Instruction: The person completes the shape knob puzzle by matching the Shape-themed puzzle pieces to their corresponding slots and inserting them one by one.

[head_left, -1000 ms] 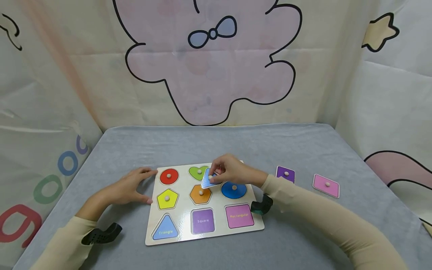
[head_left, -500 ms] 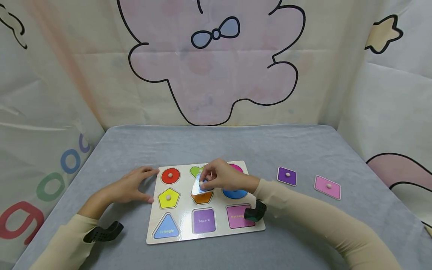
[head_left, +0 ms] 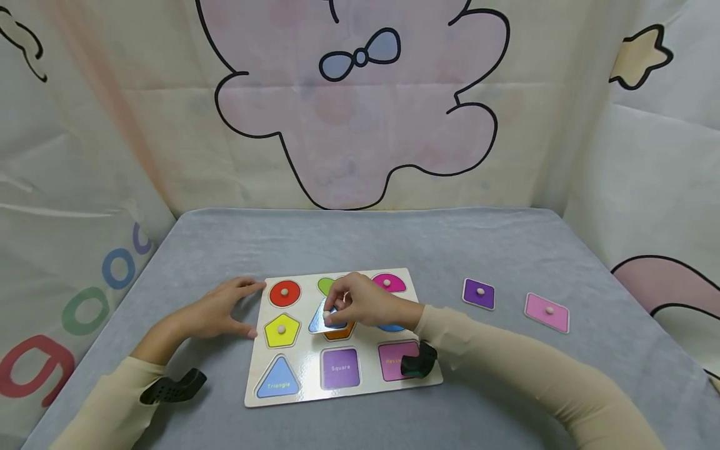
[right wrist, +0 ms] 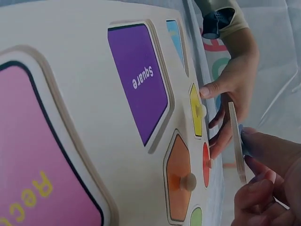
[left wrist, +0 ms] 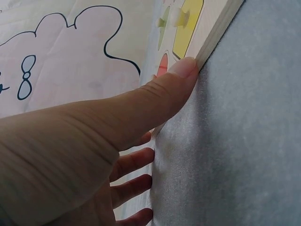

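My right hand (head_left: pixel 368 301) pinches the knob of a blue triangle puzzle piece (head_left: pixel 317 322), holding it above the middle of the wooden shape board (head_left: pixel 307 356). In the right wrist view the triangle piece (right wrist: pixel 237 143) is seen edge-on, apart from the board. My left hand (head_left: pixel 210 312) touches the board's left edge with thumb and fingertips, its fingers fairly straight. Bare recesses on the board's near row show a blue triangle (head_left: pixel 278 378), a purple square (head_left: pixel 340 369) and a pink rectangle (head_left: pixel 390 361), the last partly covered by the right wrist camera.
Knobbed pieces sit in the board: red circle (head_left: pixel 284 293), yellow pentagon (head_left: pixel 281 330), orange hexagon (right wrist: pixel 178 183), magenta semicircle (head_left: pixel 389 283) and others partly hidden. On the grey cloth (head_left: pixel 495 250) to the right lie a purple square piece (head_left: pixel 478 294) and a pink rectangle piece (head_left: pixel 547 312).
My right hand has carried the blue triangle piece leftward and a little nearer to me over the board. The left hand stays at the board's edge.
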`<state>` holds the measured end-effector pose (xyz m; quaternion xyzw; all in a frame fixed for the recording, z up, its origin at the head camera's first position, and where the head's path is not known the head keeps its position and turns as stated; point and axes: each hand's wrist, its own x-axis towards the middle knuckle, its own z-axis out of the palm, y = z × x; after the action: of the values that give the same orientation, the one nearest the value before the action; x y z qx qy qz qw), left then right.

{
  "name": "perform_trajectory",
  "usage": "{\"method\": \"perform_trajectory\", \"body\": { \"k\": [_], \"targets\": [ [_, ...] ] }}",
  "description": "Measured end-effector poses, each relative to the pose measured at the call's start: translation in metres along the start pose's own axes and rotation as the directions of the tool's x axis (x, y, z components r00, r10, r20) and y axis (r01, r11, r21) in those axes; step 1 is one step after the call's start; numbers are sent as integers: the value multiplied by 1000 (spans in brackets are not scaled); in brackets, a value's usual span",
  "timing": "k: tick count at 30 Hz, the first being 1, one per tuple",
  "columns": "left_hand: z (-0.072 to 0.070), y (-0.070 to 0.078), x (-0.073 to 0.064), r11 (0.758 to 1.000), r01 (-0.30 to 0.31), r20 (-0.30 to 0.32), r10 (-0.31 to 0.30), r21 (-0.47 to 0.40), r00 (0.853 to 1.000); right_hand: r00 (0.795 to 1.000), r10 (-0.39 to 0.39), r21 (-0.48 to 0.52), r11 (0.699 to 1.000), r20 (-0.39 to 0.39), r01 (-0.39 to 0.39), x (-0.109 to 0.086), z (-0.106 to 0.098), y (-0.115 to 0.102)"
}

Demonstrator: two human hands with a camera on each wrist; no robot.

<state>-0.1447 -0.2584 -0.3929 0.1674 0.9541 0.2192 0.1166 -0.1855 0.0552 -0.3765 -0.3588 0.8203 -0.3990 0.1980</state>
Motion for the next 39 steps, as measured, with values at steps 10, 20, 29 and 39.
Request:
{"method": "perform_trajectory", "body": {
  "k": [10, 20, 29, 39],
  "targets": [
    [0, 0, 1, 1000, 8, 5, -8, 1, 1000, 999, -34, 43, 999, 35, 32, 2, 12, -4],
    [0, 1, 0, 1000, 7, 6, -8, 6, 1000, 998, -18, 76, 997, 63, 14, 4, 25, -12],
    [0, 1, -1, 1000, 7, 6, -7, -5, 1000, 998, -27, 53, 998, 62, 24, 7, 38, -16],
    [-1, -1, -1, 1000, -8, 4, 8, -9, 1000, 997, 3, 85, 996, 73, -9, 9, 54, -23]
  ]
}}
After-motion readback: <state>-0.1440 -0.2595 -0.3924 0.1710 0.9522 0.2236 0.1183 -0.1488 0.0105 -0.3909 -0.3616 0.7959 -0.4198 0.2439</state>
